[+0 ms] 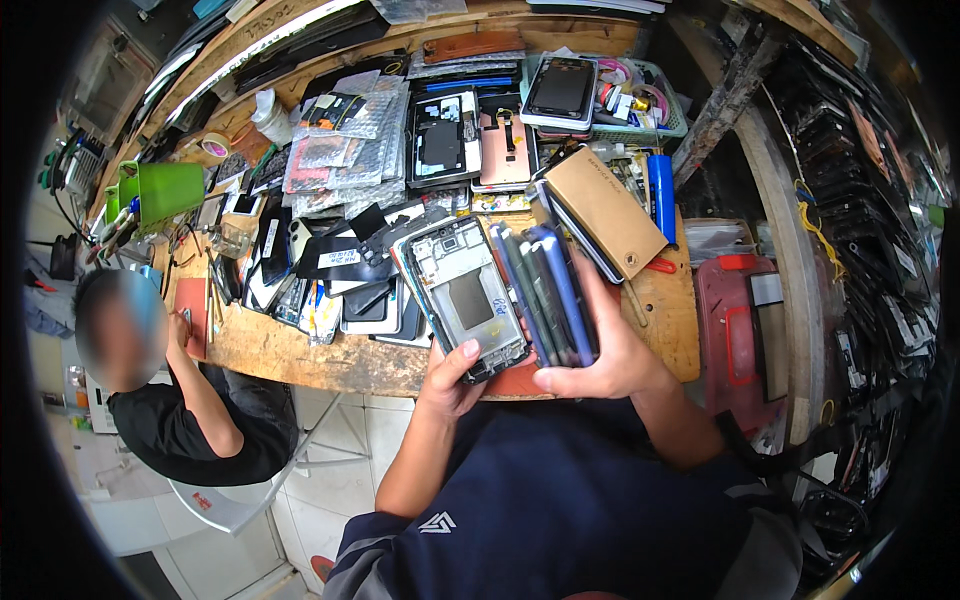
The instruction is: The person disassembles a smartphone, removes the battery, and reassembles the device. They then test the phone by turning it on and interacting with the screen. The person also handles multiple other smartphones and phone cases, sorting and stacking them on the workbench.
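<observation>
Over the front edge of the workbench, my left hand is closed round the lower end of a stack of tablet frames. The top frame is silver-grey with a dark rectangle in its middle and a handwritten mark. Beside it, my right hand grips a bundle of slim phone housings, dark, green and blue, standing on edge side by side. My right thumb lies across their lower ends; its fingers are mostly hidden behind them. The two bundles are close together, and I cannot tell whether they touch.
Behind my hands lies a brown box on dark slabs. Bubble-wrapped parts, loose phone parts and a green basket crowd the wooden bench. A blue cylinder stands at right. Another person sits at left.
</observation>
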Demonstrator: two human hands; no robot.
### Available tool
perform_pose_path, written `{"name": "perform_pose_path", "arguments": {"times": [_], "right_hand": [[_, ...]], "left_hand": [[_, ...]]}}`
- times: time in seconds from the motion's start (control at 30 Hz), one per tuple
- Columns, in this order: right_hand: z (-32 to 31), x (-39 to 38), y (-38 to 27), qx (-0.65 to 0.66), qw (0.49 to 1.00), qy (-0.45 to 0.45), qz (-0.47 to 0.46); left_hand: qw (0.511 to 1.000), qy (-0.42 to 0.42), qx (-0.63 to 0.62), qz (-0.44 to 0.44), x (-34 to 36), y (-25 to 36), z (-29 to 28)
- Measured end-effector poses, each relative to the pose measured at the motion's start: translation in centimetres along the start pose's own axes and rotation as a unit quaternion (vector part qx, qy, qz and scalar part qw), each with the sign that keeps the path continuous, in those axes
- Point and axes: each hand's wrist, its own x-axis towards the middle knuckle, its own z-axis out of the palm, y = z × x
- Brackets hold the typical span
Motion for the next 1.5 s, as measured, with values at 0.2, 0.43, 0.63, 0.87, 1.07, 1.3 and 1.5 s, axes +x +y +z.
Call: {"name": "perform_pose_path", "arguments": {"times": [0.2, 0.43, 0.63, 0.87, 1.07, 1.3, 1.5], "right_hand": [[-1.1, 0.3, 0.6, 0.073, 0.996, 0.042, 0.039], [-1.8, 0.1, 0.9, 0.082, 0.994, 0.051, 0.056], [-2.3, 0.0, 1.0, 0.070, 0.995, 0.047, 0.056], [-1.4, -0.1, -0.1, 0.138, 0.987, 0.038, 0.074], [-2.1, 0.4, 1.1, 0.055, 0.997, 0.045, 0.014], [-3.4, -0.6, 2.6, -0.009, 0.991, 0.121, 0.060], [-4.7, -1.0, -1.1, 0.030, 0.987, 0.152, 0.049]], "left_hand": [[0.999, -0.004, 0.048, -0.004, 0.1, -0.5, -0.9], [1.000, 0.013, 0.002, -0.013, -0.1, -2.2, -2.6], [0.998, 0.011, -0.068, -0.012, -0.1, -2.4, -3.3], [0.999, -0.026, -0.040, 0.010, 0.4, -1.3, -1.4], [0.993, 0.108, 0.003, -0.043, 0.5, -2.1, -3.0], [0.980, 0.192, 0.031, -0.042, 2.5, -0.6, -0.4], [0.970, 0.206, 0.128, -0.008, 4.7, -0.8, 2.0]]}}
